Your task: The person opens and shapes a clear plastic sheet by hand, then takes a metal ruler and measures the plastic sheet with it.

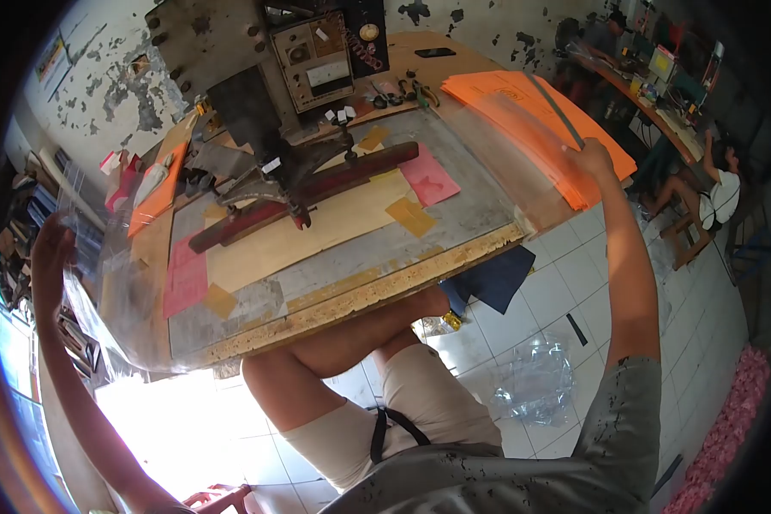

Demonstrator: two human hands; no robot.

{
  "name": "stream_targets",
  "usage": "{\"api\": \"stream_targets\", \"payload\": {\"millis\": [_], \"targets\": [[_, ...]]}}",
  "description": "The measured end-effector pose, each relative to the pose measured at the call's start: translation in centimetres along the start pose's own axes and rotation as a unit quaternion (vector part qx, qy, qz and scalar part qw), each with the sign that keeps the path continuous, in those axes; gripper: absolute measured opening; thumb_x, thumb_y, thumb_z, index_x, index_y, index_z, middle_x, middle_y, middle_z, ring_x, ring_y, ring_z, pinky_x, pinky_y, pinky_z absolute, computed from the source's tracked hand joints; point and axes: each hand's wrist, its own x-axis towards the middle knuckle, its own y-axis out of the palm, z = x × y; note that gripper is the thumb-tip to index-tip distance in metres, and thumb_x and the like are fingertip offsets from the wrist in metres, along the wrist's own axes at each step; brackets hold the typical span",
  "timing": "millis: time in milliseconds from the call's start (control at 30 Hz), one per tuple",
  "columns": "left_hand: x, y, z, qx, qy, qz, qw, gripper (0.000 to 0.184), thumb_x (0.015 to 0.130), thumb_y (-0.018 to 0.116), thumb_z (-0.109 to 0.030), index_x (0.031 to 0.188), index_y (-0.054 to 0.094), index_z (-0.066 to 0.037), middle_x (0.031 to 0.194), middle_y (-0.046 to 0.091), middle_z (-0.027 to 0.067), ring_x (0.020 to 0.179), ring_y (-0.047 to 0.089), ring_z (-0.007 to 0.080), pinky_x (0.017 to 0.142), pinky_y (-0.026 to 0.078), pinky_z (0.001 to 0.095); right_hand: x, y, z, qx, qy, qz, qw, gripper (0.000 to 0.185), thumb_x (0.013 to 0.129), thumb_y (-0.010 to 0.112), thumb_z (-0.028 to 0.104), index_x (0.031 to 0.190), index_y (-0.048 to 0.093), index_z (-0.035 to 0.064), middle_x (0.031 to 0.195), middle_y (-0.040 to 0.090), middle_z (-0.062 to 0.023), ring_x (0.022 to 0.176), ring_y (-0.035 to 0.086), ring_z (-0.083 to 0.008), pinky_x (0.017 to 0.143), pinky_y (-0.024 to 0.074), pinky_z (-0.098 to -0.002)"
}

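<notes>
On the right of the table lies a stack of orange sheets [522,111], with a long dark strip [557,107] across it. My right hand [589,160] is closed on the near end of the strip, over the stack's right part. My left hand [53,244] is raised at the far left, beside clear plastic film [103,283]; whether it touches the film is unclear, and its fingers are hard to make out. Between my hands, a red bar [317,195] on a press stands over a cream sheet [317,231] taped to a grey board, with pink pieces at both ends.
The press body and its control box [313,64] rise at the back. Pliers [420,90] and a phone [435,52] lie behind the board. Crumpled plastic [535,381] is on the tiled floor. Other people sit at the upper right, one on a wooden chair [685,240].
</notes>
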Motion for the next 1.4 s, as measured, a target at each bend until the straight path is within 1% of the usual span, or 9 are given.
{"api": "stream_targets", "payload": {"millis": [133, 333, 500, 633, 700, 833, 1033, 1233, 1400], "targets": [[6.4, -3.5, 13.1, 0.050, -0.034, 0.024, 0.998, 0.049, 0.100, 0.067, -0.025, 0.139, 0.053, 0.000, 0.080, 0.054, -0.0044, 0.066, 0.050, 0.0038, 0.058, 0.042, 0.0219, 1.1, 0.4, 0.1, -0.038, -0.005, 0.031, 0.999, 0.052, 0.075, 0.086, 0.042, 0.083, 0.071, -0.0068, 0.079, 0.071, -0.0188, 0.071, 0.069, -0.0292, 0.066, 0.0516, -0.0414], [7.8, -0.7, 28.2, 0.146, -0.056, 0.038, 0.987, 0.047, 0.095, 0.069, -0.019, 0.133, 0.055, 0.005, 0.082, 0.060, 0.0025, 0.067, 0.055, 0.0110, 0.060, 0.046, 0.0281, 2.2, -1.2, 0.3, 0.033, 0.048, 0.165, 0.985, 0.048, 0.070, 0.092, 0.039, 0.077, 0.071, -0.0035, 0.065, 0.064, -0.0070, 0.059, 0.060, -0.0201, 0.056, 0.0456, -0.0356], [5.3, 2.1, 32.7, 0.291, -0.061, -0.077, 0.952, 0.046, 0.093, 0.069, -0.018, 0.133, 0.056, 0.000, 0.096, 0.068, 0.0165, 0.086, 0.067, 0.0280, 0.078, 0.052, 0.0405, 1.5, -2.1, 1.6, 0.024, 0.056, 0.170, 0.984, 0.057, 0.070, 0.093, 0.038, 0.102, 0.071, -0.0040, 0.087, 0.069, -0.0122, 0.079, 0.064, -0.0199, 0.064, 0.0457, -0.0326], [4.6, 3.7, 33.9, 0.367, -0.164, -0.090, 0.911, 0.062, 0.094, 0.069, -0.022, 0.149, 0.044, -0.006, 0.134, 0.060, 0.0234, 0.120, 0.060, 0.0410, 0.101, 0.047, 0.0469, 1.6, -2.5, 2.3, 0.034, 0.094, 0.215, 0.972, 0.069, 0.071, 0.093, 0.035, 0.121, 0.065, -0.0041, 0.105, 0.067, -0.0147, 0.094, 0.062, -0.0206, 0.071, 0.0468, -0.0321], [4.6, 4.8, 34.1, 0.383, -0.129, -0.093, 0.910, 0.064, 0.097, 0.065, -0.027, 0.151, 0.040, -0.005, 0.138, 0.055, 0.0245, 0.130, 0.052, 0.0403, 0.107, 0.043, 0.0467, 1.4, -2.1, 1.7, 0.053, 0.083, 0.190, 0.977, 0.059, 0.072, 0.092, 0.031, 0.114, 0.068, -0.0032, 0.096, 0.068, -0.0117, 0.086, 0.063, -0.0183, 0.068, 0.0465, -0.0310], [3.0, 7.4, 28.7, 0.355, -0.059, -0.068, 0.930, 0.060, 0.097, 0.064, -0.027, 0.150, 0.042, -0.007, 0.142, 0.052, 0.0232, 0.136, 0.047, 0.0401, 0.111, 0.040, 0.0465, 3.4, -0.7, -1.6, 0.145, 0.056, 0.198, 0.968, 0.036, 0.074, 0.090, 0.021, 0.096, 0.071, -0.0012, 0.078, 0.066, -0.0041, 0.070, 0.061, -0.0123, 0.061, 0.0449, -0.0279], [-3.5, 11.8, 9.6, 0.378, 0.030, -0.041, 0.925, 0.053, 0.095, 0.067, -0.018, 0.144, 0.049, -0.012, 0.144, 0.053, 0.0139, 0.136, 0.048, 0.0381, 0.113, 0.037, 0.0477, 2.9, -0.1, -2.6, 0.149, -0.085, -0.044, 0.984, 0.024, 0.080, 0.083, 0.020, 0.076, 0.068, 0.0024, 0.067, 0.064, -0.0062, 0.063, 0.060, -0.0139, 0.062, 0.0467, -0.0333], [-9.2, 15.8, -1.1, 0.343, 0.076, -0.065, 0.934, 0.052, 0.092, 0.068, -0.014, 0.141, 0.052, -0.013, 0.137, 0.058, 0.0120, 0.127, 0.053, 0.0366, 0.110, 0.039, 0.0485, 0.7, -2.2, 0.5, 0.079, -0.097, -0.125, 0.984, 0.013, 0.086, 0.076, 0.012, 0.091, 0.068, 0.0030, 0.074, 0.067, -0.0044, 0.068, 0.063, -0.0172, 0.068, 0.0481, -0.0313], [-13.1, 19.8, -8.0, 0.264, 0.082, -0.023, 0.961, 0.048, 0.089, 0.071, -0.013, 0.134, 0.057, -0.010, 0.132, 0.062, 0.0118, 0.122, 0.055, 0.0349, 0.106, 0.043, 0.0469, -1.7, -2.0, 2.7, 0.030, -0.105, -0.284, 0.952, 0.013, 0.091, 0.071, 0.015, 0.098, 0.064, 0.0080, 0.085, 0.069, -0.0095, 0.081, 0.068, -0.0333, 0.077, 0.0522, -0.0475]]}}
